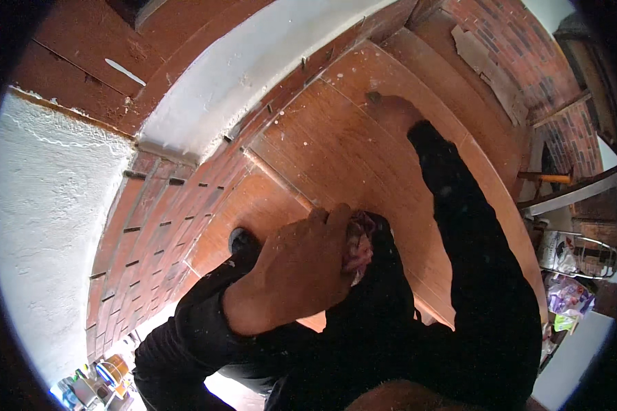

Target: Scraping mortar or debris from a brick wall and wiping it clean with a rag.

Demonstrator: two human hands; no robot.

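My left hand (298,270) is in the middle of the view, its fingers closed around a small crumpled pink and grey thing (360,248) that looks like a rag. It hovers over brown floor tiles (336,151) speckled with white dust. My right arm, in a black sleeve, reaches far forward. My right hand (393,109) lies flat on a tile near the brick step, with nothing visible in it. A pale grout joint (277,179) runs between the tiles just beyond my left hand.
A red brick face (164,219) rises left of the tiles, with a white plastered wall (48,226) beyond it and a pale ledge (253,61) above. More brickwork (521,48) stands at the far right. Bags and a wire rack (576,264) sit right; cans (106,377) lower left.
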